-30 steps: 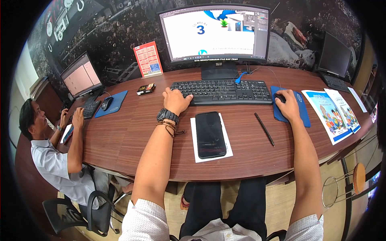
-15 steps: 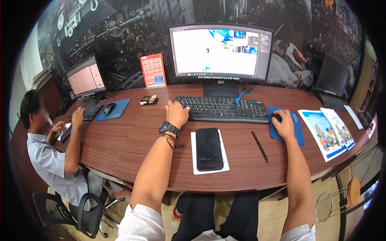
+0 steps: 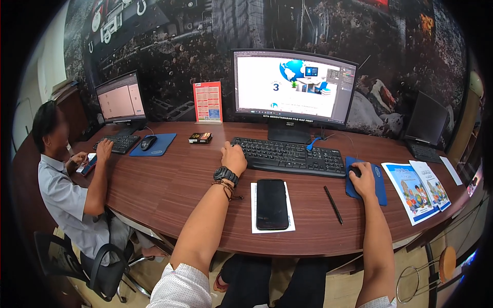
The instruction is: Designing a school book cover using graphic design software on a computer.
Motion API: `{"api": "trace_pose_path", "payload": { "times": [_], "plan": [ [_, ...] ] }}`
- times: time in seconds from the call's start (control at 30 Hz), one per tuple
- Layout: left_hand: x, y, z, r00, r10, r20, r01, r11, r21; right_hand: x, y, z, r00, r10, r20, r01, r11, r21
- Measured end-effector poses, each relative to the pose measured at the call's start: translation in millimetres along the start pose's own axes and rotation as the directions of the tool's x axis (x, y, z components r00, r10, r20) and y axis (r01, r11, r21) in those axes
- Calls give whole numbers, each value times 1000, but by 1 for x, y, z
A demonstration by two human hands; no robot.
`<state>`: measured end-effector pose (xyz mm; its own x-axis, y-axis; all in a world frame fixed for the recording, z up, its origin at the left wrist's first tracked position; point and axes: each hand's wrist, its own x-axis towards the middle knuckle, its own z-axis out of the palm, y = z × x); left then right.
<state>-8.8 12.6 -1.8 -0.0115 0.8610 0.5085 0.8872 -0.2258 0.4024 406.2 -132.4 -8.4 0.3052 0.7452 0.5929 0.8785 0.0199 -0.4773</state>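
Note:
My left hand (image 3: 233,158) rests at the left end of a black keyboard (image 3: 287,156), its fingers a little bent and apart over the edge keys. A dark watch and a beaded bracelet circle that wrist. With its fingers wrapped round it, my right hand (image 3: 363,178) holds a dark computer mouse (image 3: 355,172), mostly hidden under the palm, on a blue mouse pad (image 3: 380,191). Behind the keyboard stands a monitor (image 3: 295,84) showing a white page with a blue globe and a desk picture. Between my forearms a black phone (image 3: 272,204) lies on white paper (image 3: 291,218).
A black pen (image 3: 333,205) lies right of the phone. Printed colour sheets (image 3: 411,192) are at the right, a small box (image 3: 200,137) and red upright card (image 3: 208,102) at the left. A co-worker (image 3: 67,190) sits at the left with another keyboard (image 3: 123,144), mouse and monitor.
The view has tilted up, so the desk sits lower in the picture. On the screen the page has shifted, showing the whole globe and desk picture. Both hands keep their places.

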Motion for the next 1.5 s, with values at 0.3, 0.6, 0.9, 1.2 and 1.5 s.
{"api": "trace_pose_path", "payload": {
  "times": [0.3,0.6,0.9,1.2,1.5],
  "plan": [
    [0,3,-2,1000,9,-2,-9,1000,17,1,2,1,1000,11,5,-11,1000,11],
    [-2,6,-5,1000,5,8,-5,1000,15,-1,-2,-2,1000,22,8,-22,1000,5],
    [-4,4,-1,999,44,-8,-44,999,8,-1,-1,0,1000,13,0,-13,1000,1],
    [-4,8,-4,997,19,77,-21,999,25,1,-1,0,999,42,-13,-42,999,-13],
    [-5,6,-2,997,31,66,-35,998,52,1,-1,-1,999,35,-12,-35,999,-7]
  ]
}}
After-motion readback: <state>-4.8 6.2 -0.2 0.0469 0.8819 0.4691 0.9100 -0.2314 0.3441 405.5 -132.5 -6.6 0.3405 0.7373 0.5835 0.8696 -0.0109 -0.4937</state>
